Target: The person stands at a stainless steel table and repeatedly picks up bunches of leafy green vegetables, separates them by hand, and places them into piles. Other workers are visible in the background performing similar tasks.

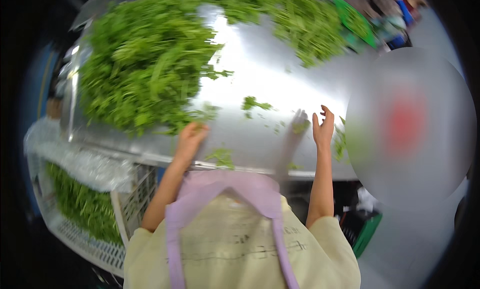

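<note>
A large heap of leafy green herbs (142,64) covers the left part of a stainless steel table (255,64). At the heap's lower right edge is my left hand (193,137), blurred, with its fingers curled close to some leaves; whether it grips any cannot be told. My right hand (324,127) is raised over the table's right part, fingers apart and nothing between them. Small sprigs (255,103) and bits of leaf lie between the hands, and another sprig (222,157) lies near the front edge. More herbs (307,30) are spread along the far side.
At the lower left stands a white plastic crate (118,217) holding green herbs, with clear plastic sheeting (82,161) over its rim. A green tray (352,21) with herbs is at the far right. A green and black crate (365,232) stands below the table. A blurred patch hides the right side.
</note>
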Demonstrator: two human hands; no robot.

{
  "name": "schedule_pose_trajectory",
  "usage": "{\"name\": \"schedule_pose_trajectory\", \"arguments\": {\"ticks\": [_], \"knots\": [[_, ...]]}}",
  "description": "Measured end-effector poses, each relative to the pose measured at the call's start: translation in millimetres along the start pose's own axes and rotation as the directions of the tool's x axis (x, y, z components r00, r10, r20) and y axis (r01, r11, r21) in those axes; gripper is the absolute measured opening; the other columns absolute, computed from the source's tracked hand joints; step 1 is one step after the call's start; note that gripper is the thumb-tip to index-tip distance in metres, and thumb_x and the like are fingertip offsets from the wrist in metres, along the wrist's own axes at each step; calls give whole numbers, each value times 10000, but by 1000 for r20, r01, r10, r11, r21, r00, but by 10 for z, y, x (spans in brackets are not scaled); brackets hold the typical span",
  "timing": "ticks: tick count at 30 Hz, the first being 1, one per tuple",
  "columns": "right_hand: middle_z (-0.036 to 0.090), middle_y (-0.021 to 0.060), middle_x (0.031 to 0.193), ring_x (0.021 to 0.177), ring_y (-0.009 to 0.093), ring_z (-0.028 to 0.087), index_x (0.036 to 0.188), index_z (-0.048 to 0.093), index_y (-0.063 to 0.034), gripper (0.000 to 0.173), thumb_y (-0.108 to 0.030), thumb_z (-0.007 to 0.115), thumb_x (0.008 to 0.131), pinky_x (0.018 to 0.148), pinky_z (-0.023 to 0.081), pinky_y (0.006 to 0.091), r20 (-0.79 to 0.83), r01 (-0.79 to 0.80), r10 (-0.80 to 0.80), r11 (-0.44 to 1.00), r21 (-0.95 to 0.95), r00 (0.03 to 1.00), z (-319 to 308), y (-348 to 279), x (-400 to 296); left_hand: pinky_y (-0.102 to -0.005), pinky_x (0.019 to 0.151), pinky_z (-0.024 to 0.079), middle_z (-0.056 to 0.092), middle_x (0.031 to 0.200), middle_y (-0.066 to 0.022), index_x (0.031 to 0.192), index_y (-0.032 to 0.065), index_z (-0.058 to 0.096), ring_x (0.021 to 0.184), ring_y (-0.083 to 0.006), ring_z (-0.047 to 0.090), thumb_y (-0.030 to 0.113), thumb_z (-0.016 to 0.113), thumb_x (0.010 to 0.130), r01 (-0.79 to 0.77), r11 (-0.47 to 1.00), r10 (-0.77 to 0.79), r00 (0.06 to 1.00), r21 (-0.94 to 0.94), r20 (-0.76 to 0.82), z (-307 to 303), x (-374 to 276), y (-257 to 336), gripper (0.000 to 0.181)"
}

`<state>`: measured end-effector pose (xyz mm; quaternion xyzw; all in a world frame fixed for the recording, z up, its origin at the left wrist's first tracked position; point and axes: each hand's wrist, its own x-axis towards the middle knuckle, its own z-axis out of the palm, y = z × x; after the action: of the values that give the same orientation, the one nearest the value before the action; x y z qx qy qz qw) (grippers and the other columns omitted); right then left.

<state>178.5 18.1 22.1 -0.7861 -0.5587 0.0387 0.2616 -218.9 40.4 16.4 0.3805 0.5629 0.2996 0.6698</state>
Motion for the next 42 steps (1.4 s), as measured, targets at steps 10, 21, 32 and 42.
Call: {"name": "schedule_pose_trajectory", "arguments": {"ticks": [10,21,32,42], "knots": [[581,115,932,846,270,557,992,565,-41,238,-61,602,758,745,444,337,132,455,-646,653,605,752,1061,-2616,166,-187,443,238,386,551,49,995,25,586,481,-28,298,253,377,946,-260,961,243,957,-93,-157,-177,-297,152,313],[513,87,1146,1116,259,445,1141,469,-66,575,-209,724,646,916,333,408,64,792,-830,549,267,554,1416,-4222,778,-198,481,284,404,577,46,919,26,562,526,-40,346,244,372,946,-245,930,163,943,-274,-290,-191,-304,84,290],[582,-23,838,860,206,514,845,609,-158,271,-25,588,610,694,363,387,27,844,-860,505,182,509,1772,-4043,571,-188,458,275,426,578,41,902,41,565,502,-33,348,263,387,942,-238,905,133,946,-354,-294,-264,-230,-3,288],[604,-40,990,829,203,504,853,586,-126,268,-51,596,595,739,375,322,-72,787,-866,411,460,495,1101,-2922,354,-184,393,244,417,558,21,815,19,532,436,-30,319,267,393,945,-370,857,203,882,-359,-424,-273,-235,46,312]]}}
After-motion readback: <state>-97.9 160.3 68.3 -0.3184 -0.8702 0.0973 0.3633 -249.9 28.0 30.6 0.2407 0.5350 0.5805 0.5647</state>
